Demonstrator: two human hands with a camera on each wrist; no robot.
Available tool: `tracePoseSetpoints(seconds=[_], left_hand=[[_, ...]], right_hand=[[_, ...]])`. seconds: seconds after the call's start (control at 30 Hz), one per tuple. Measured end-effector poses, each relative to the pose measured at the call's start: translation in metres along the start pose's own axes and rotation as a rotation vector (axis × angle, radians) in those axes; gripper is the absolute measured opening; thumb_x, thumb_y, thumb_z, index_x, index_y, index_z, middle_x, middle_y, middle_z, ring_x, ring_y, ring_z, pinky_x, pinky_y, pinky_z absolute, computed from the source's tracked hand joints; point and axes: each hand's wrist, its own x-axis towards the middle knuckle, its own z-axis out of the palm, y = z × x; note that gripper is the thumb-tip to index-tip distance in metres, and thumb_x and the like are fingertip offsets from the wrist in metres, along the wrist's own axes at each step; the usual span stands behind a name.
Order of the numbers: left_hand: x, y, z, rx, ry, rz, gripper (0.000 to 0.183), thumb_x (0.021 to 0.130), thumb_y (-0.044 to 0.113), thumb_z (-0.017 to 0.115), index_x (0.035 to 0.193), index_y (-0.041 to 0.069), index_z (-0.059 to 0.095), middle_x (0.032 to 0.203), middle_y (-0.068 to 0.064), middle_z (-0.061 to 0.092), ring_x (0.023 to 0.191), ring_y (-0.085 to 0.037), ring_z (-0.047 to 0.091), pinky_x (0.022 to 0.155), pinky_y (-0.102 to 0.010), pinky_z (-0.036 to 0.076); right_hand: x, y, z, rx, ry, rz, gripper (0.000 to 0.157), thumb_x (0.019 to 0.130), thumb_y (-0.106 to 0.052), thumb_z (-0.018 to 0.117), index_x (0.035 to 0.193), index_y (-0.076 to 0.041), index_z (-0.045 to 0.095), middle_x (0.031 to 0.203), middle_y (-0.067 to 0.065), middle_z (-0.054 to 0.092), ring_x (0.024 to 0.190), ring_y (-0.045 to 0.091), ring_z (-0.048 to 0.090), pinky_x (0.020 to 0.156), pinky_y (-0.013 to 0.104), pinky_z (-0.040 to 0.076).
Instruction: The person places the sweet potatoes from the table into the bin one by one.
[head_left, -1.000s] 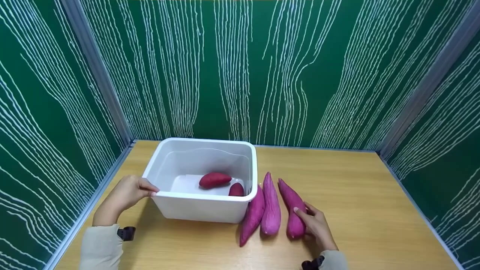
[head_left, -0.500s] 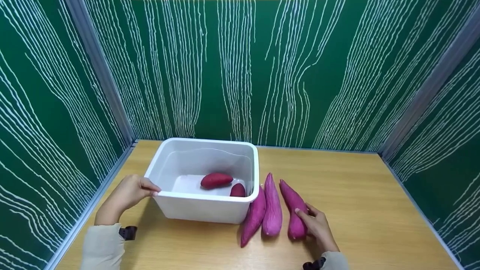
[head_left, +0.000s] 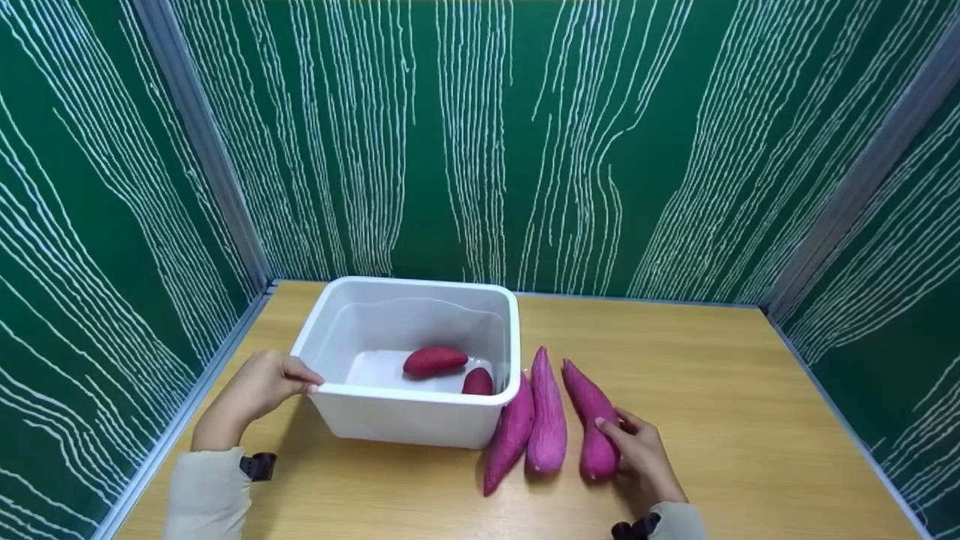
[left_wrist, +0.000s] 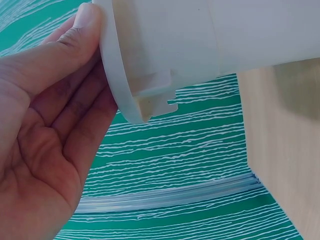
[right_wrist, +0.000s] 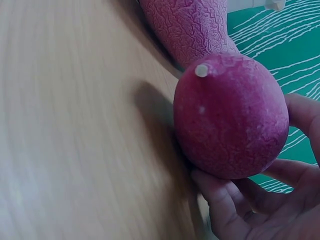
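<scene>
My left hand pinches the rim of a white plastic bin at its front left corner, thumb on one side and fingers on the other in the left wrist view. Around the right-hand one of three long pinkish-purple sweet potatoes, my right hand curls its thumb and fingers. Seen from the right wrist, that sweet potato shows its blunt end with a pale stub, fingertips under its side by the table. Two shorter, redder sweet potatoes, one toward the middle and one partly hidden behind the front rim, lie inside the bin.
Beside the bin's right wall lies a long sweet potato, partly under the rim. Another lies between it and the held one. Green panels with wavy white lines enclose the wooden table at the back and sides.
The head view has shifted slightly. My right hand and the near end of its sweet potato have edged a little to the right, while my left hand keeps its hold on the bin rim.
</scene>
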Motion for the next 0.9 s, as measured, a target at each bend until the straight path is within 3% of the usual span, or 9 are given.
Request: tracePoseSetpoints(seconds=[0.2,0.3,0.43,0.57,0.63,0.77,0.83,0.9], left_hand=[[0.000,0.000,0.000,0.015,0.006,0.025,0.012,0.079,0.000,0.074,0.089,0.006,0.079,0.094,-0.013,0.074,0.093,-0.028,0.066,0.089,-0.053,0.053],[0.000,0.000,0.000,0.014,0.003,0.019,0.013,0.080,0.000,0.073,0.089,0.006,0.079,0.095,-0.013,0.074,0.093,-0.028,0.066,0.090,-0.053,0.053],[0.000,0.001,0.000,0.003,-0.008,0.001,0.014,0.081,0.000,0.072,0.091,0.006,0.078,0.097,-0.013,0.074,0.095,-0.029,0.067,0.091,-0.053,0.052],[0.000,0.001,-0.001,-0.014,-0.021,-0.023,0.014,0.081,0.000,0.072,0.092,0.006,0.078,0.099,-0.014,0.074,0.097,-0.030,0.066,0.092,-0.053,0.051],[0.000,0.002,-0.001,-0.019,-0.024,-0.030,0.014,0.081,0.001,0.072,0.093,0.006,0.078,0.100,-0.014,0.074,0.098,-0.030,0.066,0.092,-0.053,0.051],[0.000,0.001,-0.001,-0.019,-0.027,-0.026,0.013,0.081,0.002,0.072,0.092,0.006,0.078,0.099,-0.014,0.074,0.098,-0.030,0.066,0.092,-0.053,0.051],[0.000,0.001,-0.001,-0.015,-0.024,-0.021,0.013,0.081,0.002,0.073,0.092,0.006,0.078,0.099,-0.014,0.074,0.097,-0.030,0.066,0.092,-0.053,0.051],[0.000,0.000,-0.001,-0.011,-0.017,-0.010,0.012,0.081,0.002,0.073,0.091,0.006,0.078,0.098,-0.014,0.074,0.097,-0.029,0.066,0.091,-0.052,0.052]], right_hand=[[0.001,-0.002,-0.002,-0.001,-0.001,0.001,0.072,0.092,-0.035,0.063,0.145,0.003,0.035,0.145,0.030,0.038,0.125,0.036,0.048,0.101,0.040,0.048],[0.001,-0.006,-0.004,-0.025,0.000,-0.003,0.072,0.092,-0.036,0.062,0.146,0.002,0.034,0.145,0.031,0.038,0.125,0.037,0.048,0.101,0.042,0.048],[0.001,-0.011,-0.008,-0.014,-0.014,0.011,0.071,0.092,-0.035,0.062,0.147,0.001,0.033,0.144,0.030,0.038,0.108,0.027,0.057,0.080,0.029,0.056],[0.001,-0.017,-0.012,0.028,-0.055,0.041,0.074,0.092,-0.035,0.062,0.149,-0.002,0.029,0.144,0.026,0.038,0.081,0.015,0.061,0.057,0.024,0.052],[0.001,-0.021,-0.013,0.002,-0.056,0.026,0.075,0.092,-0.037,0.062,0.149,-0.001,0.029,0.144,0.026,0.038,0.085,0.018,0.062,0.061,0.025,0.054],[-0.001,-0.026,-0.014,-0.064,-0.041,-0.034,0.075,0.092,-0.038,0.061,0.148,0.002,0.031,0.145,0.029,0.039,0.118,0.032,0.053,0.095,0.034,0.051],[-0.001,-0.029,-0.015,-0.083,-0.028,-0.049,0.075,0.092,-0.038,0.062,0.147,0.003,0.032,0.144,0.030,0.040,0.123,0.035,0.049,0.099,0.035,0.049],[-0.001,-0.032,-0.016,-0.086,-0.020,-0.053,0.074,0.092,-0.039,0.062,0.146,0.002,0.033,0.143,0.030,0.041,0.121,0.033,0.051,0.094,0.030,0.051]])
